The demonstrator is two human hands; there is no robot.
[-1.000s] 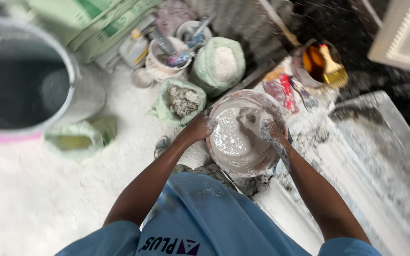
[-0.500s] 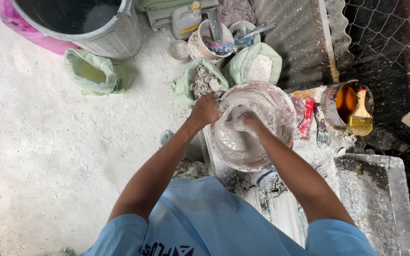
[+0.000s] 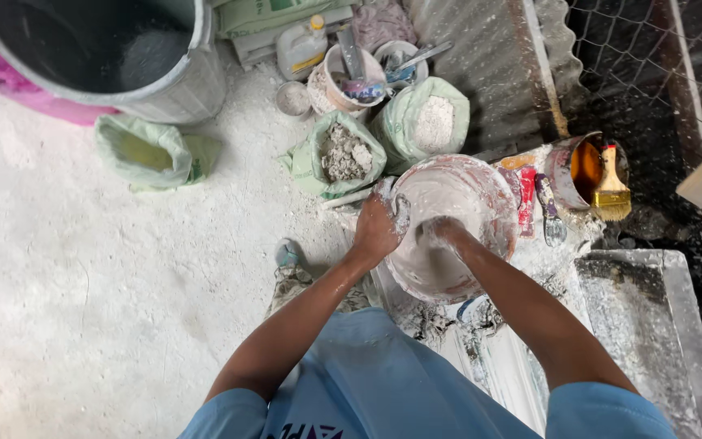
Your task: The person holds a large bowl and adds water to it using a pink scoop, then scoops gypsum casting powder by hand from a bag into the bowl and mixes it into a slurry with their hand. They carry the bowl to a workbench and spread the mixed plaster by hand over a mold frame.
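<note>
A round mixing bowl (image 3: 489,191), smeared with wet white plaster, sits in front of me on a white-dusted surface. My left hand (image 3: 377,226) grips the bowl's left rim, fingers coated in plaster. My right hand (image 3: 442,233) is down inside the bowl, sunk in the pale grey mix, so its fingers are partly hidden. Both forearms reach forward from my blue shirt.
A large grey barrel (image 3: 91,57) stands top left. Green sacks of powder (image 3: 428,122) and lumps (image 3: 343,154) lie behind the bowl, another sack (image 3: 144,150) further left. A tin with a brush (image 3: 599,175) sits right; a plaster-crusted trough (image 3: 652,325) lower right, wire mesh behind.
The view has shifted, bringing the barrel to the upper left. My right hand has sunk deeper into the mix; my left hand keeps its hold on the rim.
</note>
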